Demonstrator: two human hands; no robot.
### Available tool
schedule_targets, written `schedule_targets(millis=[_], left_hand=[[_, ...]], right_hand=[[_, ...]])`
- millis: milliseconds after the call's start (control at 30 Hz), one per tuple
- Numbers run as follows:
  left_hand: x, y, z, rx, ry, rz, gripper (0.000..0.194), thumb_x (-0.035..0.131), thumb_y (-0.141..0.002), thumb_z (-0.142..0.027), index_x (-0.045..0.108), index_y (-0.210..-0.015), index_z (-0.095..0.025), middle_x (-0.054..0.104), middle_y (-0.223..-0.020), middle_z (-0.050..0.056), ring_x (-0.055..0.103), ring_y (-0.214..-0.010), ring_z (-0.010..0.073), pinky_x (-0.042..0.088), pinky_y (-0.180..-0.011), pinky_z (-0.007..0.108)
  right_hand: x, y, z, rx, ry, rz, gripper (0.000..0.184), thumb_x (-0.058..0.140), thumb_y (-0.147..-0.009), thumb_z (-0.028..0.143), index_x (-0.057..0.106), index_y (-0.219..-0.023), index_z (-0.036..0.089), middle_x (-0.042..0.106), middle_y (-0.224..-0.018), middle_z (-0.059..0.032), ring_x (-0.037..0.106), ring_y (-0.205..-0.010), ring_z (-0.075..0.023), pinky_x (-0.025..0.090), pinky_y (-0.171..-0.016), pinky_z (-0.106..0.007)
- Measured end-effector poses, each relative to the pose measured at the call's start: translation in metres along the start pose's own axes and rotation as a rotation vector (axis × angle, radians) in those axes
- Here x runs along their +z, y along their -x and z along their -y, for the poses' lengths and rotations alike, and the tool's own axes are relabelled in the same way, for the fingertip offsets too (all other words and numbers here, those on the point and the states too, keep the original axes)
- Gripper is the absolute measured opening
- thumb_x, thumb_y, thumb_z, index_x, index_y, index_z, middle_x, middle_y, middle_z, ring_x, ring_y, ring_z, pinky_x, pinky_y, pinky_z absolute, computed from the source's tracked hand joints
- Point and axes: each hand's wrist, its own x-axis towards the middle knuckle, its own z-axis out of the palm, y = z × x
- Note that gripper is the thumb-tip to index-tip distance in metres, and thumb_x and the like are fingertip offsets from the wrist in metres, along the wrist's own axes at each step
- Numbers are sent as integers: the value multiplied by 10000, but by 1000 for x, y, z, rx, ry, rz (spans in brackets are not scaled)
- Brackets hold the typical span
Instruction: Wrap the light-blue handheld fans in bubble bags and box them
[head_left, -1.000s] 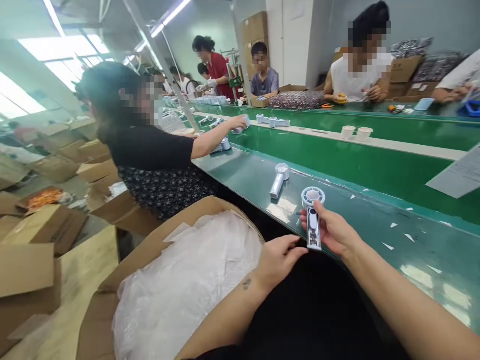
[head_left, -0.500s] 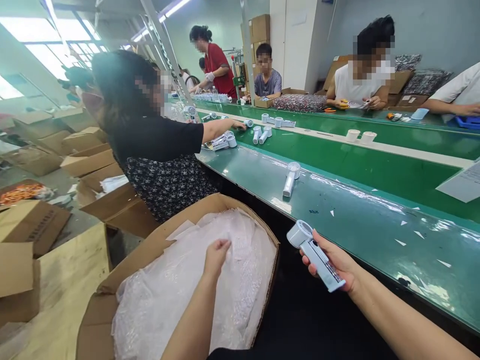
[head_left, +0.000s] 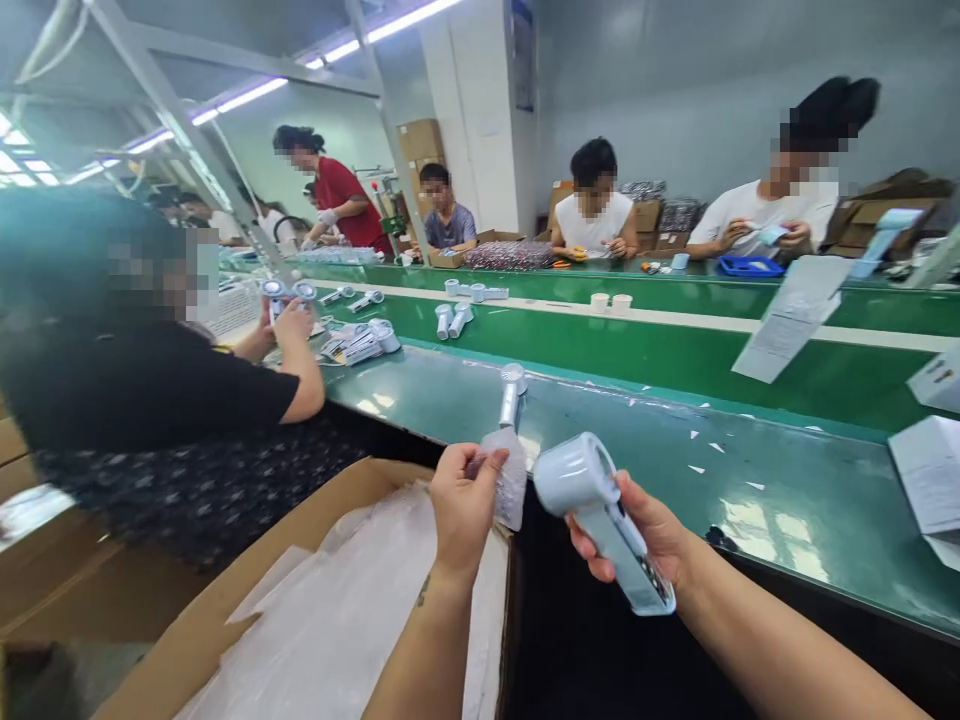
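A translucent white plastic bag (head_left: 512, 480) is pinched between the thumb and fingers of my left hand (head_left: 466, 495), above the near corner of the carton. My right hand (head_left: 645, 530) is closed around the handle of a light blue handheld fan (head_left: 581, 480), its round head tilted up and to the left. Bag and fan are close together but apart. Another handheld fan (head_left: 511, 393) lies on the green bench just beyond my hands. Below my left hand, the cardboard carton (head_left: 300, 530) is filled with flat translucent bags (head_left: 352, 610).
The green bench (head_left: 630, 450) has small white paper scraps on it. A co-worker in black (head_left: 150, 385) at left handles fans beside a pile of fans (head_left: 360, 342). Two white cups (head_left: 610, 302) stand on the centre strip. Printed sheets (head_left: 787, 318) hang at right.
My left hand went from the fan's base down to the carton, then rose with a plastic bag. The fan in my right hand has turned and tilted. The view has swung right.
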Motion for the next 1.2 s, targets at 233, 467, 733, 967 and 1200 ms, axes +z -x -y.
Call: schedule_targets(millis=[233,467,733,967,1200], left_hand=[[50,16,-13,-411,388,681,290,806,-554,-300,753,-780,-126,701,-748,74,605,-647,166,492,-627,286],[64,28,-8,226,74,362,146,661,-769,-265,742,-852,-177,663,-750,37,598,-669,139,515,-648,275],[71,38,-31,1173,-324,733,388,430,-875,-35,570,-1205,-186,606,-915,83,574,-846,161,530,-750,309],[81,46,-19,1312,-416,647,453,451,-841,10,500,-1260,-154,597,-996,109,562,-954,208,521,-843,377],[92,57,19,966,-618,167,150,502,-859,-118,605,-965,-143,613,-859,93,603,-809,198,528,-737,336]], right_hand=[[-10,27,25,-50,321,-181,652,808,-646,464,479,-1114,151,630,-821,-43,654,-600,-154,524,-436,-221],[-28,53,29,-50,484,-320,496,798,-692,328,479,-1042,181,624,-874,-18,652,-654,-133,519,-460,-189],[-30,80,33,-173,645,-447,611,704,-790,390,383,-1304,314,539,-1034,-23,668,-658,-128,538,-438,-201],[-34,83,34,-202,523,-514,441,660,-799,475,425,-1057,207,623,-771,9,665,-528,-152,496,-363,-194],[-52,75,22,-222,226,-529,414,628,-831,486,372,-1015,218,655,-761,-11,689,-552,-181,513,-371,-209]])
